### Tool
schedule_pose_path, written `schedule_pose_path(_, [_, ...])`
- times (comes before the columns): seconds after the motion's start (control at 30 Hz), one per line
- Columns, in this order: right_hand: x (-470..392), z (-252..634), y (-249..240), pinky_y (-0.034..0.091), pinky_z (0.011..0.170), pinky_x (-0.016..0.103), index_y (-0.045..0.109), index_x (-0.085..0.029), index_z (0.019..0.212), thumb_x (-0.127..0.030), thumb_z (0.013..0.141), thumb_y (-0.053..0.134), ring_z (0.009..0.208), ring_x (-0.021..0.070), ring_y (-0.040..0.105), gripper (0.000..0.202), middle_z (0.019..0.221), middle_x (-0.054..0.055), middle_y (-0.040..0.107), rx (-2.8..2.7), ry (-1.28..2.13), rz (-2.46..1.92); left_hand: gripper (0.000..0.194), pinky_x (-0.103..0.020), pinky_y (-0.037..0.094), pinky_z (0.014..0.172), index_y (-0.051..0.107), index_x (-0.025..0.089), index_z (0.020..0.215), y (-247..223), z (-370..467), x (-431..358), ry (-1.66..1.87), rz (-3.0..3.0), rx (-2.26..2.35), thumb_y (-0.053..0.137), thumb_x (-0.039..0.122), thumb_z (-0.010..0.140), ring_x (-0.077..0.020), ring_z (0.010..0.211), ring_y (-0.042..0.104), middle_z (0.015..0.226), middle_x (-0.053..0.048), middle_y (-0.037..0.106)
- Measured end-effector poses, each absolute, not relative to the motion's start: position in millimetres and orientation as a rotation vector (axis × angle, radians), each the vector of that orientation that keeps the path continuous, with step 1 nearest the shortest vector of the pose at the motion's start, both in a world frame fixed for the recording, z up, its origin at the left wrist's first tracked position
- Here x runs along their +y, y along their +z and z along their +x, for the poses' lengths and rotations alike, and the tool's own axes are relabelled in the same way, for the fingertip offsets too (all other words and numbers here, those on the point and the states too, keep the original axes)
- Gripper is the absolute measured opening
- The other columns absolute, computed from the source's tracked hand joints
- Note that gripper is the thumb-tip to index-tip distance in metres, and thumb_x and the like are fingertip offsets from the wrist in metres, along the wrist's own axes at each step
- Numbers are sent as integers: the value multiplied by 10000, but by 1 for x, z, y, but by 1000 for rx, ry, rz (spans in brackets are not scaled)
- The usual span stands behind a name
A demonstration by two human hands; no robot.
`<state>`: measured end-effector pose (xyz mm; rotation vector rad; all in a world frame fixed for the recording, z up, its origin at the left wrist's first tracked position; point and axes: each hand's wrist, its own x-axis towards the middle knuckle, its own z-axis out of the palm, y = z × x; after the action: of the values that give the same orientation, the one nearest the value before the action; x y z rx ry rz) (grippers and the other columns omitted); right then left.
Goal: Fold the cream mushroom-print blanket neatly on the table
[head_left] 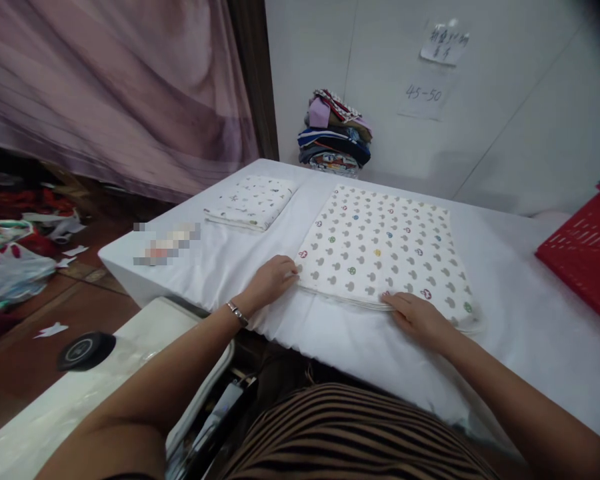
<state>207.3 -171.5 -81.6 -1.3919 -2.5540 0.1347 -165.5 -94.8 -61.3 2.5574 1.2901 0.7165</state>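
A folded white cloth [380, 247] printed with grey and a few coloured mushroom-like shapes lies flat on the white-covered table [220, 267]. At its near left corner, my left hand [273, 277] has its fingers closed on the edge. My right hand [417, 317] pinches the near edge, right of the middle, with the fingertips on the layered border. Farther left lies a smaller folded white cloth [253, 202] with a sparse small print, touched by neither hand.
Folded fabrics [335, 133] are piled by the wall behind the table. A red basket [587, 250] stands at the right. At the lower left are a white surface [35, 420] with a round black object [87, 351] and a plastic bag [15, 270]. A pinkish curtain [130, 87] hangs at left.
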Motion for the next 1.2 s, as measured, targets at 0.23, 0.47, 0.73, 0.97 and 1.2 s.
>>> schedule_pose_path(0.23, [-171, 208, -78, 519, 796, 364, 565, -220, 1213, -200, 892, 375, 944, 211, 610, 373, 1055, 84, 651, -2540, 194, -1393, 108, -349, 465, 849, 585, 209, 908, -62, -165, -100, 738, 2586, 1152, 577, 248, 807, -187, 976, 535, 1030, -53, 590])
schedule_pose_path(0.47, [-172, 209, -79, 516, 808, 367, 578, -212, 1186, -207, 903, 376, 953, 210, 610, 348, 1050, 85, 651, -2535, 197, -1389, 178, -289, 462, 781, 615, 220, 853, -60, -168, -94, 693, 2393, 1262, 451, 275, 894, -148, 891, 570, 944, -14, 618])
schedule_pose_path(0.73, [-173, 207, -77, 522, 790, 376, 588, -223, 1173, -208, 904, 379, 928, 214, 613, 341, 1026, 80, 655, -2530, 222, -1399, 144, -247, 437, 675, 561, 198, 823, -62, -160, -100, 738, 2407, 1377, 433, 132, 819, -114, 750, 540, 929, -11, 574])
schedule_pose_path(0.97, [-173, 206, -76, 514, 790, 360, 596, -215, 1156, -196, 902, 370, 934, 207, 605, 340, 1023, 76, 652, -2524, 233, -1412, 208, -274, 452, 715, 603, 211, 872, -63, -163, -104, 581, 2608, 1347, 422, 129, 807, -158, 904, 549, 1010, -40, 560])
schedule_pose_path(1.2, [-173, 206, -77, 520, 779, 369, 602, -224, 1156, -199, 897, 379, 912, 207, 609, 342, 1007, 74, 655, -2507, 233, -1415, 161, -287, 435, 648, 594, 189, 790, -57, -158, -108, 408, 2709, 1484, 441, 190, 840, -175, 844, 531, 946, -63, 555])
